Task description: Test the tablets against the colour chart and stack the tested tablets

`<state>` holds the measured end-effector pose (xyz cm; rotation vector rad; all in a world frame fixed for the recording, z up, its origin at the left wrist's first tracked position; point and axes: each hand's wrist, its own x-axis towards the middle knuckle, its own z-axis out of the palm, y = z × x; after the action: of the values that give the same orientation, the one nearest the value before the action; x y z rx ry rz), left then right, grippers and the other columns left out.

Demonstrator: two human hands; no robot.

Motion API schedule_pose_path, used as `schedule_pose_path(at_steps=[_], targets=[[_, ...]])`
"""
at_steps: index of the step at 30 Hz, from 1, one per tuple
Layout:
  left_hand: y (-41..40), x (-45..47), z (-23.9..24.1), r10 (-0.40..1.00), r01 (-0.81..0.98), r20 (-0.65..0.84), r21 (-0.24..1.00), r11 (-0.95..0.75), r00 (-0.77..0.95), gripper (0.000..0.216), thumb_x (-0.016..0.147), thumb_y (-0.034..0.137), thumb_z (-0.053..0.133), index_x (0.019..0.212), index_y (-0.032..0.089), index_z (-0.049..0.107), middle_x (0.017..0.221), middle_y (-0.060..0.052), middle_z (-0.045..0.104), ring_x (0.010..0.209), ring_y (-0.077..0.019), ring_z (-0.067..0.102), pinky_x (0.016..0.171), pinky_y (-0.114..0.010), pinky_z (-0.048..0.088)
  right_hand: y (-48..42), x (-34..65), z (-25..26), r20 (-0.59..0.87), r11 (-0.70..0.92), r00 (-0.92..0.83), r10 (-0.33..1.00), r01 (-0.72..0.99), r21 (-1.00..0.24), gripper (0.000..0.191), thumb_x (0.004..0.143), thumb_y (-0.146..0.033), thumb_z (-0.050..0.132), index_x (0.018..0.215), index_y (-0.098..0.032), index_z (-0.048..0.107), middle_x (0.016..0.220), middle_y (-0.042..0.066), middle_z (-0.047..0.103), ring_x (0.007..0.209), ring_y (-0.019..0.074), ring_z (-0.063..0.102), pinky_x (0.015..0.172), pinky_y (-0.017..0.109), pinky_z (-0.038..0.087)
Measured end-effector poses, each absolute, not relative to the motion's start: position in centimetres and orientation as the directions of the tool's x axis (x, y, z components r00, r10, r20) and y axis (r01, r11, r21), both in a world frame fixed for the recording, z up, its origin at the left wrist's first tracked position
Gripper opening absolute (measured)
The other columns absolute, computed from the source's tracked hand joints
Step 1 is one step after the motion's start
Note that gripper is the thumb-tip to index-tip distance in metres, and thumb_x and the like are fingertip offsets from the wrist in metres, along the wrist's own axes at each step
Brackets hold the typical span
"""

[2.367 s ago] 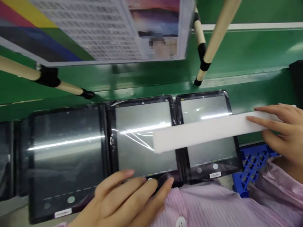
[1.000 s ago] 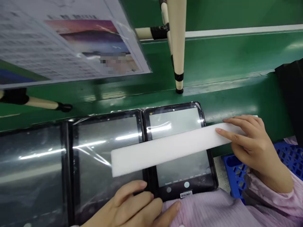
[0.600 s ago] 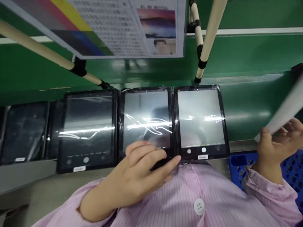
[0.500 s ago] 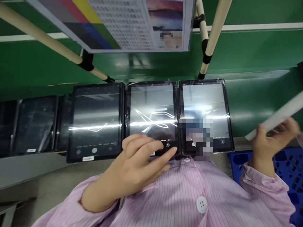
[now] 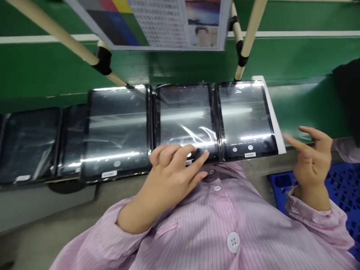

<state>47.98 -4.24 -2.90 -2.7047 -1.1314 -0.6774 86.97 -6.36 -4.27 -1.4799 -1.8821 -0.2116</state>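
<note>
My left hand (image 5: 176,170) is over the lower edge of the middle tablet (image 5: 185,112), its index finger stretched out to the screen beside a small round icon. The other fingers bend loosely and hold nothing. My right hand (image 5: 313,159) is open, thumb and fingers apart, just right of a long white piece (image 5: 274,116). That piece lies along the right edge of the right-hand tablet (image 5: 244,112); most of it is hidden. Both tablets lie face up with lit screens, glossy film and small white labels.
Further left lies another tablet (image 5: 119,127), with several darker ones beyond it. A printed colour chart (image 5: 157,26) hangs above, between beige pipes (image 5: 56,33). The green bench (image 5: 303,108) continues to the right. Below stands a blue plastic pallet (image 5: 343,187); a black object (image 5: 348,97) is at far right.
The white piece has left my right hand and now lies at the right-hand tablet's edge. My left hand has stayed at the middle tablet. The view has shifted slightly.
</note>
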Motion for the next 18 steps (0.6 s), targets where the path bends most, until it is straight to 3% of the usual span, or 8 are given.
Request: schedule_pose_path(at_steps=[5, 9, 13, 16, 18], targets=[[-4.9, 43.9, -2.2, 0.665, 0.713, 0.519, 0.143, -0.687, 0.537, 0.042, 0.100, 0.028, 0.065, 0.141, 0.032, 0.070, 0.112, -0.010, 0.062, 0.101, -0.0285, 0.058, 0.090, -0.048, 0.042, -7.9, 84.5, -4.2, 0.602, 0.294, -0.098, 0.792, 0.926, -0.238, 0.043, 0.108, -0.032, 0.042, 0.118, -0.038, 0.084, 0.140, 0.006, 0.066, 0.135, 0.0348, 0.055, 0.110, 0.063, 0.049], [-6.2, 41.0, -2.6, 0.728, 0.766, 0.472, 0.155, -0.624, 0.497, 0.060, 0.099, 0.025, 0.064, 0.156, 0.042, 0.057, 0.113, -0.010, 0.065, 0.103, -0.0312, 0.063, 0.088, -0.051, 0.040, -7.6, 84.1, -5.0, 0.568, 0.289, -0.120, 0.815, 0.932, -0.219, 0.039, 0.106, -0.031, 0.048, 0.121, -0.039, 0.083, 0.141, 0.006, 0.068, 0.132, 0.0341, 0.059, 0.108, 0.061, 0.049], [-7.5, 38.7, -3.4, 0.809, 0.846, 0.440, 0.174, -0.503, 0.390, 0.049, 0.099, 0.024, 0.066, 0.147, 0.037, 0.066, 0.123, -0.014, 0.064, 0.108, -0.0318, 0.064, 0.094, -0.055, 0.043, -6.5, 84.2, -4.8, 0.752, 0.304, -0.027, 0.659, 0.923, -0.234, 0.046, 0.109, -0.046, 0.038, 0.134, -0.044, 0.077, 0.134, 0.008, 0.071, 0.117, 0.0357, 0.067, 0.096, 0.061, 0.049], [-7.1, 35.5, -4.3, 0.848, 0.924, 0.487, 0.186, -0.334, 0.209, 0.039, 0.100, 0.029, 0.068, 0.138, 0.034, 0.073, 0.124, -0.013, 0.066, 0.112, -0.0330, 0.064, 0.101, -0.059, 0.044, -5.2, 83.4, -4.4, 0.827, 0.363, 0.013, 0.562, 0.895, -0.260, 0.051, 0.108, -0.054, 0.034, 0.133, -0.045, 0.077, 0.125, 0.011, 0.073, 0.102, 0.0362, 0.071, 0.076, 0.056, 0.047], [-5.9, 32.9, -5.1, 0.886, 0.925, 0.462, 0.355, -0.138, -0.045, 0.038, 0.097, 0.036, 0.071, 0.135, 0.031, 0.075, 0.125, -0.012, 0.067, 0.119, -0.0355, 0.062, 0.109, -0.062, 0.042, -4.2, 82.0, -4.1, 0.805, 0.411, -0.057, 0.590, 0.880, -0.239, 0.049, 0.107, -0.049, 0.035, 0.138, -0.049, 0.073, 0.124, 0.011, 0.072, 0.099, 0.0369, 0.070, 0.067, 0.053, 0.042]])
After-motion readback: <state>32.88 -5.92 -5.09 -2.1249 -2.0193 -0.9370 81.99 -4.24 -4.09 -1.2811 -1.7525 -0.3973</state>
